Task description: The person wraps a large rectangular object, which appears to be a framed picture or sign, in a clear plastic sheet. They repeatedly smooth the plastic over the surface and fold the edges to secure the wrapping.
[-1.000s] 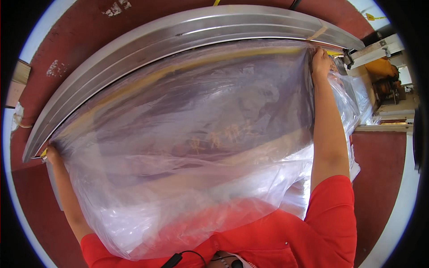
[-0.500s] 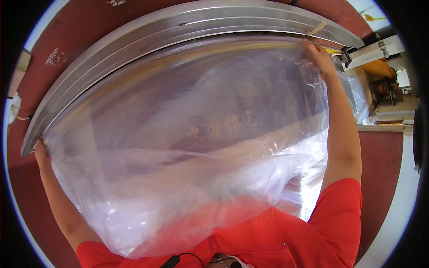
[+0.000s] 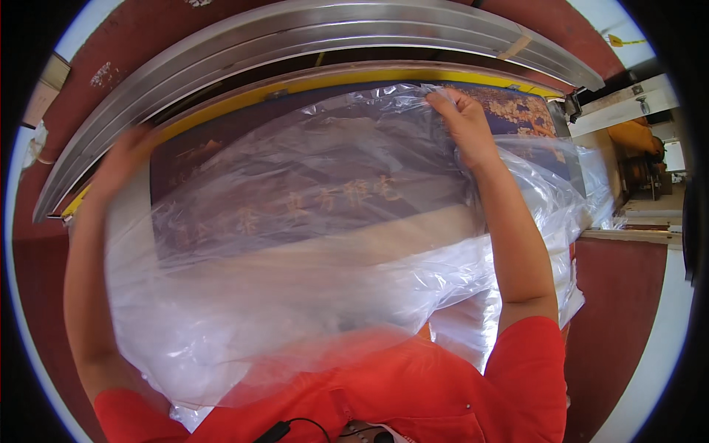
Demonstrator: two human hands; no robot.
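A large clear plastic sheet (image 3: 295, 251) is spread in front of me, crumpled and glossy. My right hand (image 3: 461, 122) pinches its upper right edge, fingers closed on the film. My left hand (image 3: 122, 159) is blurred at the sheet's upper left corner and seems to hold that edge. Under the film lies a dark blue flat panel (image 3: 517, 107) with gold patterning and a yellow border. Both arms wear short red sleeves.
Long curved grey metal rails (image 3: 310, 29) run across the top, over a dark red floor (image 3: 628, 310). More bunched plastic (image 3: 583, 192) hangs at the right. An orange machine (image 3: 635, 140) stands at the right edge beside a white strip.
Both hands have come inward and down with the plastic, which has dropped from the rails. The dark blue panel with its yellow border now shows above the film.
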